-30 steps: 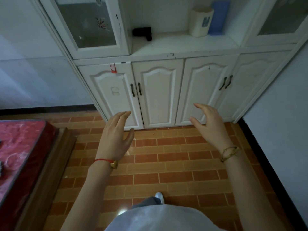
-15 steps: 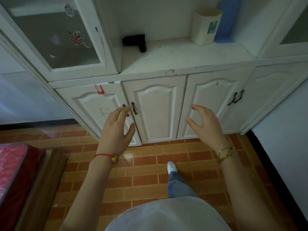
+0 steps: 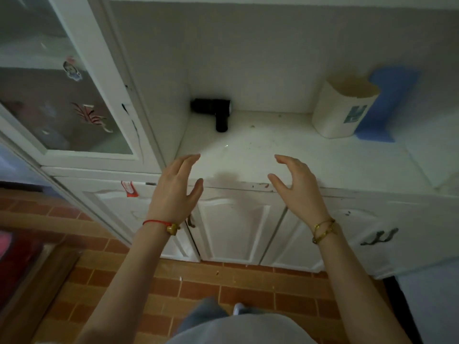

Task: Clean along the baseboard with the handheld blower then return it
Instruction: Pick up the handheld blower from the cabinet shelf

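The black handheld blower (image 3: 213, 112) lies on the white cabinet counter (image 3: 273, 155), at the back left of the open niche, its handle pointing toward me. My left hand (image 3: 175, 187) hovers over the counter's front edge, fingers apart and empty, well short of the blower. My right hand (image 3: 295, 184) is held level with it, to the right, also empty with curled fingers. Along the right wall a dark baseboard strip (image 3: 407, 309) runs at floor level.
A cream container (image 3: 340, 112) and a blue object (image 3: 387, 105) stand at the counter's back right. A glass-door cabinet (image 3: 62, 95) rises on the left. Below are white cupboard doors (image 3: 236, 227) and a brick-pattern floor (image 3: 211, 286). A wooden-edged red piece of furniture (image 3: 22, 266) sits at the lower left.
I have stepped closer to the cabinet and the view has tilted up. Both empty hands have risen from the lower doors to the counter's edge.
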Available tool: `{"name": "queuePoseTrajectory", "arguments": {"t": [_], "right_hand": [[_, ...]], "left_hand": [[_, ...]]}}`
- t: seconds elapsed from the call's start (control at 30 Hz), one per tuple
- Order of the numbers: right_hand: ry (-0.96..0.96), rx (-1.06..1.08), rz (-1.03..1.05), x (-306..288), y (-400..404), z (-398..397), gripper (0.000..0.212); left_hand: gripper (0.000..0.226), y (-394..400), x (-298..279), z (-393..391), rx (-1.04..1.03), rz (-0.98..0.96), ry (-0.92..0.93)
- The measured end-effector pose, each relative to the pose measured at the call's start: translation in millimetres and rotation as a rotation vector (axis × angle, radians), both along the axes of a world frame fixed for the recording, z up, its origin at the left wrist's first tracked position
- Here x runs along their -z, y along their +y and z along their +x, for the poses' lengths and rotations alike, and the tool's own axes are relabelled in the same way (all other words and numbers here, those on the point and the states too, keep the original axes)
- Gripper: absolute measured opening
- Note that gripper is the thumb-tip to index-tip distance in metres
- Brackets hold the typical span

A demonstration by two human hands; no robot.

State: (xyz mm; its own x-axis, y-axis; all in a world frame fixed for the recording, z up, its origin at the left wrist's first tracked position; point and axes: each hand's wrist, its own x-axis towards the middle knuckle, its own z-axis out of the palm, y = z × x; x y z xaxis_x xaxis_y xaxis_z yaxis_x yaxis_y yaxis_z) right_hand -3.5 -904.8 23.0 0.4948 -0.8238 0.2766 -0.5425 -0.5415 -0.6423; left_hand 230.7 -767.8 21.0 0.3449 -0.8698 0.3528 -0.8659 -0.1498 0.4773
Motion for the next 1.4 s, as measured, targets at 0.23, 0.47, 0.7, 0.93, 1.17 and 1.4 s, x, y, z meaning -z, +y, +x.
{"name": "queuePoseTrajectory", "arguments": {"t": [0.23, 0.47, 0.7, 0.93, 1.17, 1.4], "right_hand": [[0.027, -0.024, 0.059, 16, -70, 60, 0.046], [0.019, 0.01, 0.065, 18, -127, 121, 0.043], [0.02, 0.058, 0.098, 27, -172, 180, 0.044], [0.106, 0.113, 0.235, 44, -208, 230, 0.051], [0.098, 0.195, 0.344, 60, -224, 266, 0.046], [0.055, 0.299, 0.413, 59, -223, 281, 0.038]], "left_hand": [[0.05, -64, 12, 43, -0.005, 0.044, -0.003], [0.05, -117, 26, 86, 0.021, 0.059, -0.017], [0.055, -150, 63, 108, 0.036, 0.133, 0.009], [0.046, -164, 91, 106, 0.032, 0.109, -0.017], [0.044, -165, 104, 104, 0.01, 0.128, -0.001], [0.043, -166, 101, 104, 0.01, 0.103, 0.002]]}}
